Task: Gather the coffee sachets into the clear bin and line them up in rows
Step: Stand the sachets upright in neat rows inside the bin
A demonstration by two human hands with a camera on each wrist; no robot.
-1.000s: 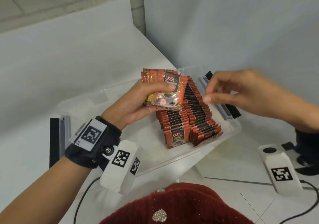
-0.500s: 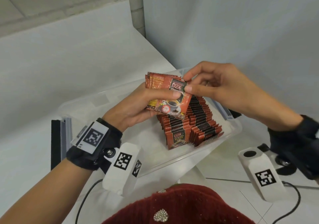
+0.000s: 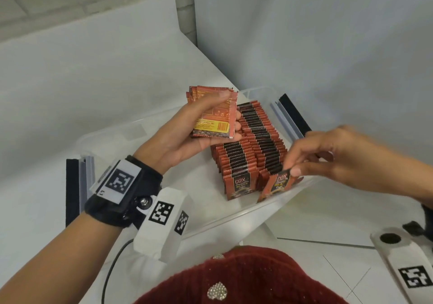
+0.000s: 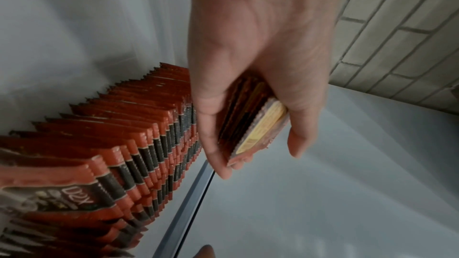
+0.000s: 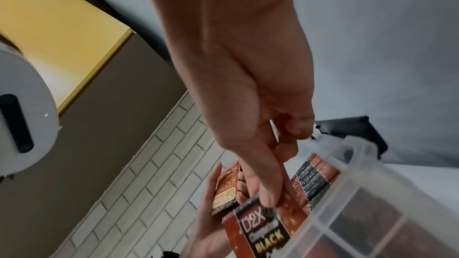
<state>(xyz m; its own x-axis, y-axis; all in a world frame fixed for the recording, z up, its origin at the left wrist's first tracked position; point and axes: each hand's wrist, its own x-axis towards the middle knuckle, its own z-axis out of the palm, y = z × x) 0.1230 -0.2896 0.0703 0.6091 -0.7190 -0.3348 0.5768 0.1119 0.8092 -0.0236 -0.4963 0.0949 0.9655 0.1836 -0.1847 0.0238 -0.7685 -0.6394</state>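
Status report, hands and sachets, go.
Left hand holds spare stack. Right hand pinches one sachet at row front in clear bin. Nothing blocking.

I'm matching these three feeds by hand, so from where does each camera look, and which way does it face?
Head: worn on the head, looking down at the clear bin; shows both forearms, left hand, right hand.
Left wrist: looks along the left hand, which grips a sachet stack.
Right wrist: looks along the right hand, pinching a single sachet.
Shared: all show the sachet rows.
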